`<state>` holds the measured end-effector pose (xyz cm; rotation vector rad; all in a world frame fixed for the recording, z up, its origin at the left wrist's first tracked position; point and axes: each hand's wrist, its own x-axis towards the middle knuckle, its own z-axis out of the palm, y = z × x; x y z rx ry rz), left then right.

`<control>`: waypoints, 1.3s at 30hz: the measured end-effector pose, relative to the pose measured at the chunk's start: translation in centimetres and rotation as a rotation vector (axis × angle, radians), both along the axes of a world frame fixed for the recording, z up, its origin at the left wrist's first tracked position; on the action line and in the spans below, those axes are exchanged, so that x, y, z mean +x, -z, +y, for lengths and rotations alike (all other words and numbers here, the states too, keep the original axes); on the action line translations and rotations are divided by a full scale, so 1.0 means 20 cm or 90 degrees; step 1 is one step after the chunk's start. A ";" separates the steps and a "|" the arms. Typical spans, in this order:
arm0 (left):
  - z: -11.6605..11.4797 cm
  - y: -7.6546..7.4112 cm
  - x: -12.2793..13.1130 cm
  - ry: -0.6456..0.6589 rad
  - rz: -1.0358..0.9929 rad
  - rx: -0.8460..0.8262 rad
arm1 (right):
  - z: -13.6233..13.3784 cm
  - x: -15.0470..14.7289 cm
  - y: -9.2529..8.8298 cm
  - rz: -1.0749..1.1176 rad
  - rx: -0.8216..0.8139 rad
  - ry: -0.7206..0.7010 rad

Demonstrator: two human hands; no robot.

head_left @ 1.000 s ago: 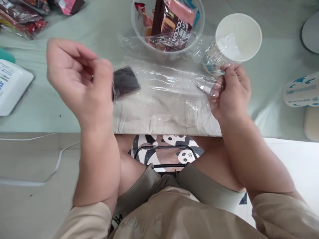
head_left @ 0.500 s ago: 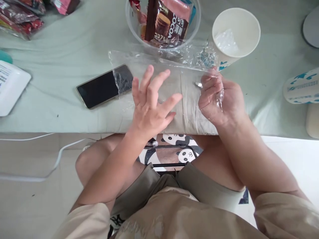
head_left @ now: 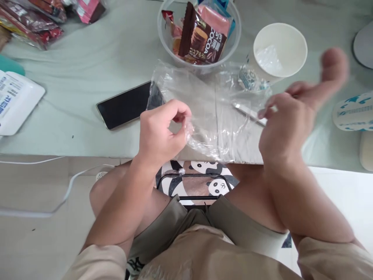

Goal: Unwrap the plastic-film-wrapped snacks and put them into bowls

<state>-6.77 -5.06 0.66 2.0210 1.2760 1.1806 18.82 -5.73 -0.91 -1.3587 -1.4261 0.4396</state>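
Observation:
A clear plastic bag (head_left: 210, 112) lies loosely spread over the table in front of me. My left hand (head_left: 163, 130) is closed in a pinch on its near left edge, thumb against forefinger. To the right, my right hand (head_left: 288, 120) is raised with its fingers apart, one stretched out and blurred by motion. Its fingertips are close to a slim silver tool (head_left: 250, 113), partly under the clear film; its exact kind I cannot make out. A crumpled wrapper with blue print (head_left: 247, 79) rests by the white paper cup (head_left: 300, 52).
A clear round tub (head_left: 163, 41) of packaged snacks stands at the back. Left of the bag lies a phone (head_left: 124, 107), partly under the film. Snack packets (head_left: 35, 23) and a white box (head_left: 21, 101) are at left. A printed paper cup (head_left: 354, 111) lies at right.
My left hand has gone from spread fingers to pinching the bag's edge. My right hand has let go of the bag and moved right, and the film has dropped flatter.

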 end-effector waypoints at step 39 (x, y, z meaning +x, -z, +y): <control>0.04 -0.03 -0.12 0.007 -0.014 -0.038 | -0.07 -0.22 0.02 0.036 -0.129 -0.093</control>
